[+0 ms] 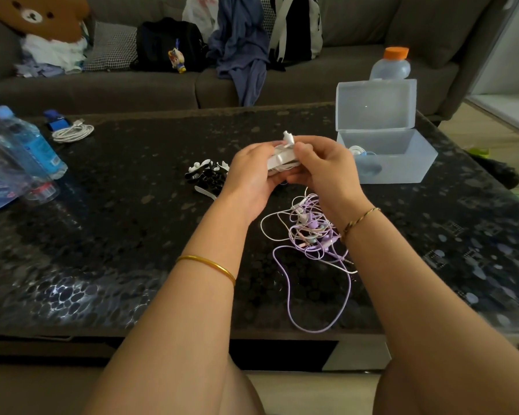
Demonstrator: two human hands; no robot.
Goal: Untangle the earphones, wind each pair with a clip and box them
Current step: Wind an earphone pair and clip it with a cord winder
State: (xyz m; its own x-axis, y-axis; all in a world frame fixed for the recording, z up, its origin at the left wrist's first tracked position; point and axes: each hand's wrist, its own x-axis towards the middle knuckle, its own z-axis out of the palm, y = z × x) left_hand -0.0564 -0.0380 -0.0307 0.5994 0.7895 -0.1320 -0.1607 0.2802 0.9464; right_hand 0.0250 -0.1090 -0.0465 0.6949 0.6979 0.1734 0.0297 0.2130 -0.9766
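Note:
Both hands hold a wound bundle of white earphones (pixel 283 158) above the table's middle. My left hand (pixel 250 172) cups it from the left. My right hand (pixel 321 166) pinches its right side, where a white clip wraps the coil. A white plug end sticks up above the fingers. A tangle of purple, pink and white earphones (pixel 310 232) lies on the table below my right wrist. A pile of black and white clips (pixel 206 173) sits left of my left hand. The clear plastic box (pixel 402 163) stands open at the right with wound earphones inside.
The dark pebbled table (pixel 132 235) carries water bottles (pixel 27 145) at the left, a coiled white cable (pixel 72 133) and a blue item behind it. An orange-capped bottle (pixel 391 65) stands behind the box. A grey sofa (pixel 162 88) with bags and clothes runs along the back.

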